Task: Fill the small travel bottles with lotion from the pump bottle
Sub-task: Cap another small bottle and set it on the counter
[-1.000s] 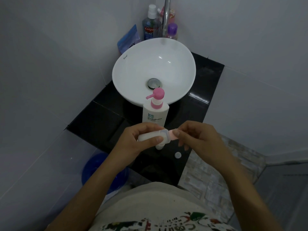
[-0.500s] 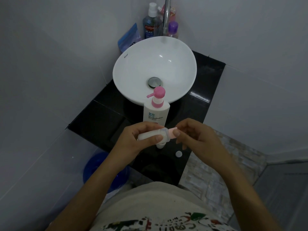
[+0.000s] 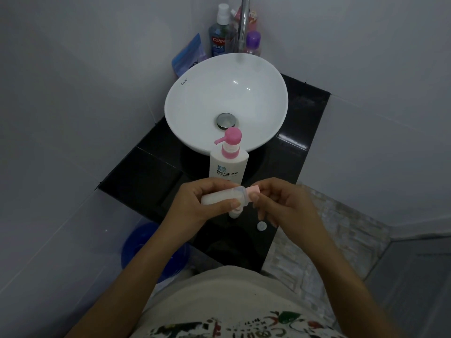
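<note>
place: home bathroom | cues: white basin [image 3: 185, 98], tap [image 3: 244, 23], mouthwash bottle [image 3: 218, 42], tiled walls

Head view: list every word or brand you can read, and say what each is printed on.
"Shokubutsu": pump bottle; the smaller print around it is unreadable.
"Kassa", roughly; tiny: sink rim.
"Colg", cut off, above "PLAX": mouthwash bottle.
Shirt lettering: upside down, unreadable.
</note>
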`<state>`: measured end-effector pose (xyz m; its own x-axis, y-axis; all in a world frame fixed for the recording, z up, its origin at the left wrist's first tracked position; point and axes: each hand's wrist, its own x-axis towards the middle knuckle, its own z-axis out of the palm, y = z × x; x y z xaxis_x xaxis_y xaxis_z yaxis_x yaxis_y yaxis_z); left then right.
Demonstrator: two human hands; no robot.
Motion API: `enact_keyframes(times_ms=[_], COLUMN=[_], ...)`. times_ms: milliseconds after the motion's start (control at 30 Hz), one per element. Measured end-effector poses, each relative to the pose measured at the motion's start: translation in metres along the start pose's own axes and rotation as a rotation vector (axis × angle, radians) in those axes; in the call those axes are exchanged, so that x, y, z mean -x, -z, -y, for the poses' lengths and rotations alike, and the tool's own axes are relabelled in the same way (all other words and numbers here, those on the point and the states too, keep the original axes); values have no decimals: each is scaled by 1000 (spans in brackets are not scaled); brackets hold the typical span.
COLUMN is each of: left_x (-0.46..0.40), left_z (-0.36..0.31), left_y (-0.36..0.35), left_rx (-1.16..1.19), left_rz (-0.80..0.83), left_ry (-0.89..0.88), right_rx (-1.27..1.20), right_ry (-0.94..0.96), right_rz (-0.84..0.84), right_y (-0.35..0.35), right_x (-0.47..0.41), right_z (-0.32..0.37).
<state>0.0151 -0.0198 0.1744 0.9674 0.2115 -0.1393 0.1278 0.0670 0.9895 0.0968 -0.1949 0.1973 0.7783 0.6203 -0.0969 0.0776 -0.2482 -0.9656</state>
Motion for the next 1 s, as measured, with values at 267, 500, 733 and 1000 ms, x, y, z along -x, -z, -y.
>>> enact_keyframes(times_ms=[267, 500, 733, 1000], left_x=[-4, 2, 6, -12], left_z=[8, 37, 85, 133], left_y=[11, 48, 67, 62], left_rx=[-109, -349, -378, -521], left_rz=[12, -140, -185, -150], left_ry=[-10, 59, 150, 188], right_rx=[295, 977, 1232, 1319], right_ry=[101, 379, 394, 325], right_rz=[-37, 89, 306, 372], right_y=[-7, -29, -50, -63], right_x=[-8, -39, -64, -70], right_z=[0, -27, -71, -93])
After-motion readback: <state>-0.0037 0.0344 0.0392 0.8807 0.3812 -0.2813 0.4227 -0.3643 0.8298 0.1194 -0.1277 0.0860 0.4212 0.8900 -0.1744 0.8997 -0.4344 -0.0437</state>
